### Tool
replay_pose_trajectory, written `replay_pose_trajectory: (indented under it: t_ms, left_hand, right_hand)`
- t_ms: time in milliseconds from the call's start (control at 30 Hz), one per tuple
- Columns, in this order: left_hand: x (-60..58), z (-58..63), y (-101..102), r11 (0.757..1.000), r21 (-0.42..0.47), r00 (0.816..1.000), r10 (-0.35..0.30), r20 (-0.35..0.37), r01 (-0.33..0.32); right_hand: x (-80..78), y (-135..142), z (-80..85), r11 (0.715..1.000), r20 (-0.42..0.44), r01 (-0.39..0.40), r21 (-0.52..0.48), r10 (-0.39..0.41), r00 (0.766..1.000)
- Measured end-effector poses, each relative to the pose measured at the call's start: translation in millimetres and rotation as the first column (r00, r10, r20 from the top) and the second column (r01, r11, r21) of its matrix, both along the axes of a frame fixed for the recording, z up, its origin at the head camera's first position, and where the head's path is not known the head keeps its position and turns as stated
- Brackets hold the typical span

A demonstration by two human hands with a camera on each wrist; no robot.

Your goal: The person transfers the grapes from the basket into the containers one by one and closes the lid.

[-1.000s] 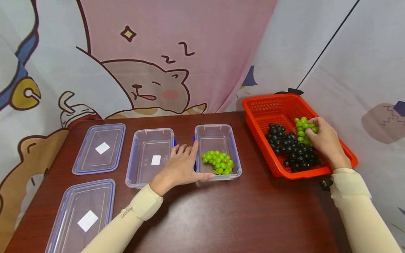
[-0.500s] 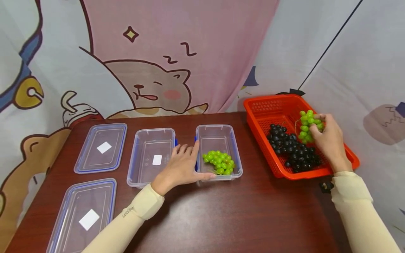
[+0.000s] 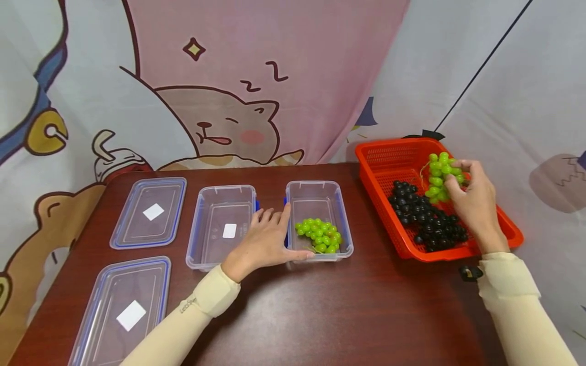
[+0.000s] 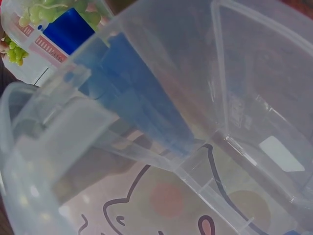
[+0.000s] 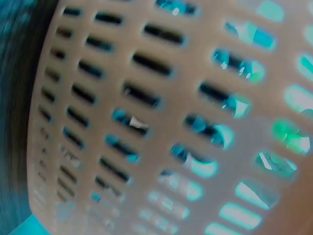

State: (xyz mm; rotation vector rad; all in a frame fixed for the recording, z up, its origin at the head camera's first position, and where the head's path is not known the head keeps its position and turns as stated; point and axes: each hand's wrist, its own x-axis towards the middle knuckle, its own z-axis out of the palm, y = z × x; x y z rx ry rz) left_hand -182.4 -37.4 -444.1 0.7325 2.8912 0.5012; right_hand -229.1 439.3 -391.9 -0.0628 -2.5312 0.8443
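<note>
My right hand (image 3: 476,201) pinches a bunch of green grapes (image 3: 440,175) above the red plastic basket (image 3: 376,203). Beneath it in the basket lie bunches of black grapes (image 3: 423,218). My left hand (image 3: 263,241) touches the right-hand clear container (image 3: 345,229), thumb stretched along its near rim and straight fingers at its left side. Another bunch of green grapes (image 3: 320,235) lies inside that container. The left wrist view looks through a clear container wall (image 4: 234,63) with a blue clip (image 4: 142,93). Only the basket's slotted wall (image 5: 146,88) fills most of the right wrist view; the hand is hidden there.
A second clear container (image 3: 215,213) with a white label stands left of my left hand. Two clear lids with blue seals, the far lid (image 3: 165,190) and the near lid (image 3: 114,290), lie at the table's left. A printed cloth (image 3: 320,76) hangs behind the table.
My right hand has lifted the green grapes up from among the black grapes, and the bunch now hangs higher over the basket. My left hand stays on the container.
</note>
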Motion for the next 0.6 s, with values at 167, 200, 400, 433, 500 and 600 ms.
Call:
replay_pose_trajectory:
  t_ms: [167,200,400,433,500,600]
  left_hand:
    - [0.3,0.4,-0.6,1.000,0.014,1.000,-0.001,-0.018,0.002]
    - [0.3,0.8,-0.8,1.000,0.016,1.000,-0.001,-0.018,0.002]
    - [1.3,2.7,-2.1,1.000,0.018,1.000,0.006,-0.006,-0.005]
    - [1.3,2.9,-2.0,1.000,0.017,1.000,0.005,-0.003,-0.005]
    - [1.0,2.8,-1.6,1.000,0.016,1.000,0.002,-0.002,-0.002]
    - [-0.2,2.3,-0.8,1.000,0.018,1.000,-0.005,-0.005,0.005]
  right_hand:
    - [3.4,-18.4,5.9,0.999,-0.023,-0.011,-0.045,0.010,1.000]
    - [3.9,-22.1,6.9,0.999,-0.025,-0.013,-0.052,0.012,1.000]
    - [5.8,-40.7,11.3,0.993,-0.043,-0.029,-0.112,0.024,0.999]
    - [6.1,-42.7,11.6,0.992,-0.045,-0.030,-0.120,0.025,0.999]
    - [6.9,-46.8,12.0,0.991,-0.053,-0.032,-0.130,0.026,0.998]
    - [7.8,-52.2,12.0,0.989,-0.060,-0.040,-0.139,0.032,0.998]
